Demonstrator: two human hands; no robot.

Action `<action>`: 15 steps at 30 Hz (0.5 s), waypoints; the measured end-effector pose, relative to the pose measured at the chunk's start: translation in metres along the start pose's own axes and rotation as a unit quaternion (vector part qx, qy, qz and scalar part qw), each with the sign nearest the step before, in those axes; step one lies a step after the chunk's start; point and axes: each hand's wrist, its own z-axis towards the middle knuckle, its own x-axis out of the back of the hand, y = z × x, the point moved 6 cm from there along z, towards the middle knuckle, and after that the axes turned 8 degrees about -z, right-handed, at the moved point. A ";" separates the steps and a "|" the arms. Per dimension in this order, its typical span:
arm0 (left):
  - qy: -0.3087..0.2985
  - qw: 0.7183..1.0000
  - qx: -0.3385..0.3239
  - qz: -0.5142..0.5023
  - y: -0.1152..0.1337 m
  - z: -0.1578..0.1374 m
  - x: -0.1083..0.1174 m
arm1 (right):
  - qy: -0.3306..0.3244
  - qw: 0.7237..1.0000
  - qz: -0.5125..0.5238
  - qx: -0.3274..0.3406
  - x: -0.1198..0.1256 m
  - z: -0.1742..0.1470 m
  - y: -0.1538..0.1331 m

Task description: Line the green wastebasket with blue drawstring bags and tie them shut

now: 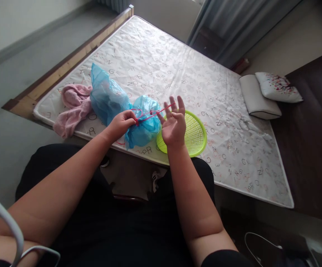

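White cable (18, 237) loops up at lower left, right by the forearms, with black trousers (49, 163) spread beneath and a shoe (155, 181) peeking out between the legs. Out to the hands now, and that's where the action is! Left hand (121, 124) has thumb and forefinger pinched on the red yarn (137, 121), right at a little knotted clump; right hand (174, 128) is palm up, fingers spread, the strand running up to its fingertips, though whether it loops round one is too fine to tell. Looks like a tensioning step, the yarn stretched between the two, just above the small bag (143, 136). The next move, I'd judge, calls for a firm left pinch while the right fingers steer the strand without slack. Behind the right hand sits the green basket (201, 139); beyond the left, the big bag (105, 94) beside pink cloth (73, 113). All of it rests on the mattress (177, 70), pillows (257, 97) at its far right, curtain (233, 26) behind.
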 end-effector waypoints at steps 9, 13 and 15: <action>0.016 1.000 0.016 -0.019 -0.003 0.002 0.000 | 0.088 0.990 -0.038 0.103 0.002 -0.017 -0.023; 0.060 0.997 0.013 -0.048 -0.007 0.004 0.006 | -0.038 0.997 0.058 -0.030 -0.008 -0.009 -0.011; 0.079 0.995 0.001 -0.063 -0.008 0.005 0.008 | -0.116 0.987 0.020 -0.105 -0.013 -0.008 0.002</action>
